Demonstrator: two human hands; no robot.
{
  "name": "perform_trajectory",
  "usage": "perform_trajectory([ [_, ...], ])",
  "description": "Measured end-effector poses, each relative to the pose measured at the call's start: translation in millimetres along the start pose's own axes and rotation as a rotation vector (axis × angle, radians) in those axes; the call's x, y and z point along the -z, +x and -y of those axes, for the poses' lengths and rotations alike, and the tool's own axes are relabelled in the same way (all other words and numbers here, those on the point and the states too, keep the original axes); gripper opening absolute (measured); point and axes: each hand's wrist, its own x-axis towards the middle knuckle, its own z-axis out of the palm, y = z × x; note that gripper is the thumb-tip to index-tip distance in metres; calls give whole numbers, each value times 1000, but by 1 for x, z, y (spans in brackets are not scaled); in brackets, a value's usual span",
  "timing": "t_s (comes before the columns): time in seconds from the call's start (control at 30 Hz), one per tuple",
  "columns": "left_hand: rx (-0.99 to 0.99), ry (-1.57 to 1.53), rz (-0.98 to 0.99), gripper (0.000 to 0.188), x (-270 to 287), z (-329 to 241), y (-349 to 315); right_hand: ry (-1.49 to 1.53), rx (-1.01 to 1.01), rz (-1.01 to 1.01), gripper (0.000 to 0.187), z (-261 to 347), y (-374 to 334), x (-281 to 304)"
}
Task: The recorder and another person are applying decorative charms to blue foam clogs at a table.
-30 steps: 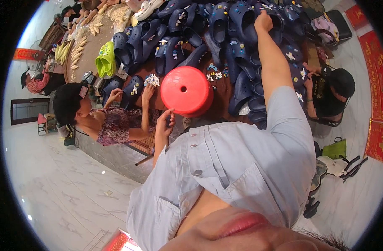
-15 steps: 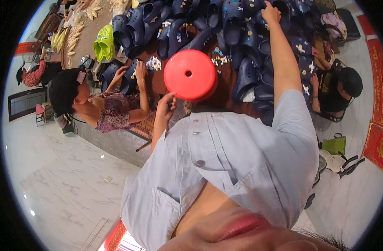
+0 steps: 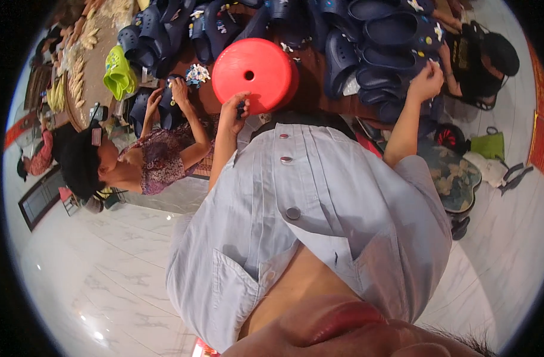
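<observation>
My left hand (image 3: 235, 113) is closed round a small dark object (image 3: 241, 109), only partly visible, beside the near rim of a round red plastic stool (image 3: 251, 56) with a hole in its top. Over at the right, my right hand (image 3: 426, 82) has its fingers drawn together at the edge of the navy clogs (image 3: 391, 31). Something small and pale shows at its fingertips; I cannot make out what it is. Many of the clogs carry small colourful charms. A loose cluster of charms (image 3: 197, 75) lies left of the stool.
A person in a dark cap (image 3: 81, 157) works at a navy clog on the left. Another capped person (image 3: 499, 55) sits close by my right hand. Lime-green clogs (image 3: 119, 72) rest at the far left of the brown table (image 3: 207, 101). A patterned stool (image 3: 453, 178) stands at right.
My right hand has come back from the far clogs toward me and rightward, its fingers now drawn together. My left hand stays by the red stool. The whole view has shifted.
</observation>
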Motion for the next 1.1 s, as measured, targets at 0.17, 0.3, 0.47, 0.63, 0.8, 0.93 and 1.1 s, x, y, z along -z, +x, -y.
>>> perform_trajectory([
  [0.17, 60, 108, 103, 23, -29, -18, 30, 367, -893, -179, 13, -159, -139, 30],
  [0.3, 16, 244, 182, 23, -58, -32, 39, 534, -1346, -193, 19, -170, -206, 43],
  [0.47, 53, 369, 248, 24, -100, -30, 44, 182, -1296, -169, 23, -204, -235, 45],
  [0.63, 102, 420, 211, 23, -118, -18, 31, -55, -1210, -21, 24, -234, -203, 52],
  [0.8, 128, 447, 230, 24, -119, -6, 26, -408, -1196, 401, 27, -285, -166, 63],
  [0.93, 136, 517, 173, 23, -119, 1, 15, -459, -1194, 714, 32, -293, -147, 54],
  [1.1, 141, 555, 126, 24, -129, 2, -3, -394, -1268, 726, 40, -299, -131, 38],
])
